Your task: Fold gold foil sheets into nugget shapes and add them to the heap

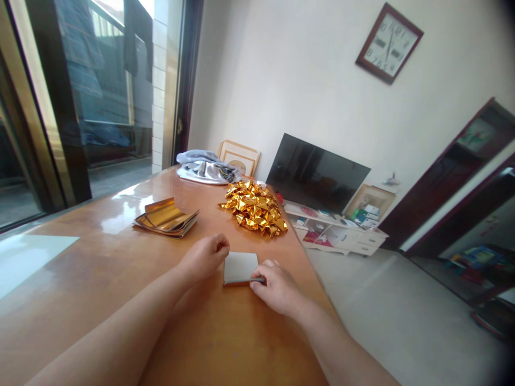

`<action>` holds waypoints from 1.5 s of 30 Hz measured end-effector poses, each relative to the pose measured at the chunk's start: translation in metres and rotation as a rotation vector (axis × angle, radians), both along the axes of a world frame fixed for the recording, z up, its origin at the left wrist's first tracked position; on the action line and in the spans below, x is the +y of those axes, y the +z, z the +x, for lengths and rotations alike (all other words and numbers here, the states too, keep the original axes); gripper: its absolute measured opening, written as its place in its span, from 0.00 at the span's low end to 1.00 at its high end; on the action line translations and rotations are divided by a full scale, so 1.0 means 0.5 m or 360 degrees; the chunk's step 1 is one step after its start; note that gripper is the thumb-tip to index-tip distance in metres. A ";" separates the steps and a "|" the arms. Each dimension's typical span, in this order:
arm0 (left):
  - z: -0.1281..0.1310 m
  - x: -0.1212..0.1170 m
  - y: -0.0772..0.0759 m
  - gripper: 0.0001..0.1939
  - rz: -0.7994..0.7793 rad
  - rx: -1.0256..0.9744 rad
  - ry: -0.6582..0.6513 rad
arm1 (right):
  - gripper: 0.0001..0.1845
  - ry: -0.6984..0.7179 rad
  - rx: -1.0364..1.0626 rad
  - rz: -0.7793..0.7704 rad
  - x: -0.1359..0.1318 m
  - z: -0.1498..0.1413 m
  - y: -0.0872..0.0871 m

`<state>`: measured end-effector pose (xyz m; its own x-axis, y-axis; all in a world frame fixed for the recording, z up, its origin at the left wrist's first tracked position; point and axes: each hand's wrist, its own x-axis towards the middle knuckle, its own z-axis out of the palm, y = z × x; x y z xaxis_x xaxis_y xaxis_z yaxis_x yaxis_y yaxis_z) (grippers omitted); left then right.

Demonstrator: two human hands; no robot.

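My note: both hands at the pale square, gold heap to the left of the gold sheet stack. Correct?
Not quite: in the head view, the gold heap lies to the right of the gold sheet stack. The left hand and right hand are indeed at the pale square.

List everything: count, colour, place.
Table: one, brown, foreground
Foil pieces: many, gold, table's right
Sheet stack: one, gold, table's left
Square sheet: one, whitish, centre
Flat sheet: one, pale, far left
Cloth pile: one, grey, far end
Cabinet: one, white, beyond table
Small items: several, mixed, on cabinet
Television: one, black, above cabinet
Clock: one, brown, upper right
Picture frames: several, tan, rear
Glass door: one, dark, left
Left hand, right hand: two, bare, flanking square sheet
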<state>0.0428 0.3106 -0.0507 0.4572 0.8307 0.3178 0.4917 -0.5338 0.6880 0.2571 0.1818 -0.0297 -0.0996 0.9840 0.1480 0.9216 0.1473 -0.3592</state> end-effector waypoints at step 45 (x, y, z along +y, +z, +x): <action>0.022 -0.049 0.024 0.17 -0.0881 -0.0358 -0.0529 | 0.15 -0.0439 0.0996 -0.0034 0.019 -0.001 -0.040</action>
